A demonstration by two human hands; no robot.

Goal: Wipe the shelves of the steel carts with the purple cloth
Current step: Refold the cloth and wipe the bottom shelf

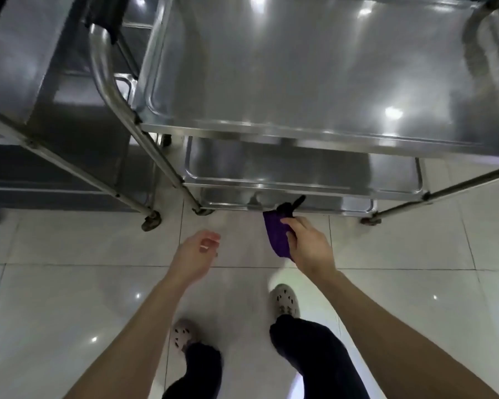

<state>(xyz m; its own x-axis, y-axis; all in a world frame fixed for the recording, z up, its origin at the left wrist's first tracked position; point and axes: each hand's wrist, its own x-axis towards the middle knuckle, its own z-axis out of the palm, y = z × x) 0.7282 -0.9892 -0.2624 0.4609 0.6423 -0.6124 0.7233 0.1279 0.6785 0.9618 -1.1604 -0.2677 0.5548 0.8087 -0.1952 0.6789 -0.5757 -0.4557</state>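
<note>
While the person is standing on the glossy white tiled floor, the head view is showing these items.

1. Three-tier polished steel cart: it is filling the frame from 11 to 2 o'clock, with the middle shelf and bottom shelf stepping out beneath the top one at centre.
2. Second tubular steel cart: it is standing just beside the first, at 10 o'clock.
3. Right hand: it is gripping the crumpled purple cloth, fingers curled round it, just right of centre and near the bottom shelf's front lip. It is probably being carried low because that tier is the one being addressed. A small black piece is sticking up at the cloth's far end; what it is cannot be told.
4. Left hand: it is hanging at 9 o'clock of the cloth, fingers loosely bent and holding nothing, apart from the right hand, likely keeping clear for balance.
5. Pale perforated clogs and dark trousers: they are showing at 6 o'clock.
</note>
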